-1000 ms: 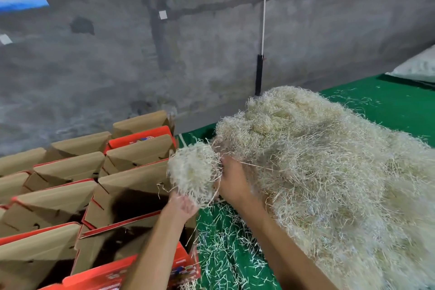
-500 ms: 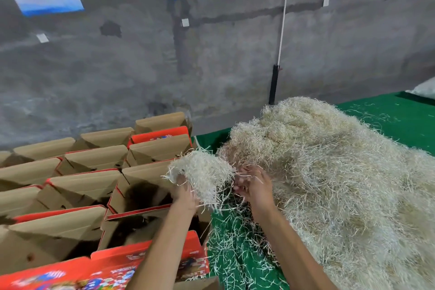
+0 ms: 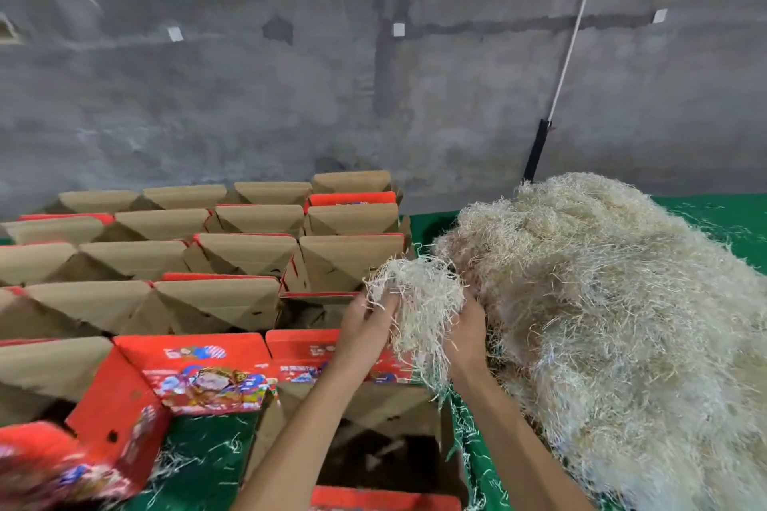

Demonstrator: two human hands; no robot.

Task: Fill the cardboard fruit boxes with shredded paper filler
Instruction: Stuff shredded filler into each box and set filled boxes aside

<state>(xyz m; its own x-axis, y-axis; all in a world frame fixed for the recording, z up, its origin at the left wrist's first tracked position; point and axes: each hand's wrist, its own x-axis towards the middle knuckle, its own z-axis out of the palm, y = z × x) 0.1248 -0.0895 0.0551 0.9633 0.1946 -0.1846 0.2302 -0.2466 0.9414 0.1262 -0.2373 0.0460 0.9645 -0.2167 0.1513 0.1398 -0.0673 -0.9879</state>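
A big heap of pale shredded paper point(image 3: 614, 303) lies on the green table at the right. Between my hands hangs a loose clump of shredded paper point(image 3: 419, 299), pulled away from the heap's left edge. My left hand point(image 3: 369, 324) grips the clump from the left, and my right hand point(image 3: 467, 328) grips it from the right. Rows of open cardboard fruit boxes point(image 3: 232, 257) with red printed outsides stand to the left. The clump hangs above the boxes nearest the heap, over an open box point(image 3: 386, 448) below my forearms.
A green table cover point(image 3: 738, 220) shows behind the heap and between boxes, strewn with loose strands. A red box point(image 3: 116, 427) sits tilted at the lower left. A grey concrete wall with posted sheets and a white cord point(image 3: 572, 37) stands behind.
Both hands now hold the clump, which hangs lower and closer to me. The view has swung left and down, bringing more boxes into sight.
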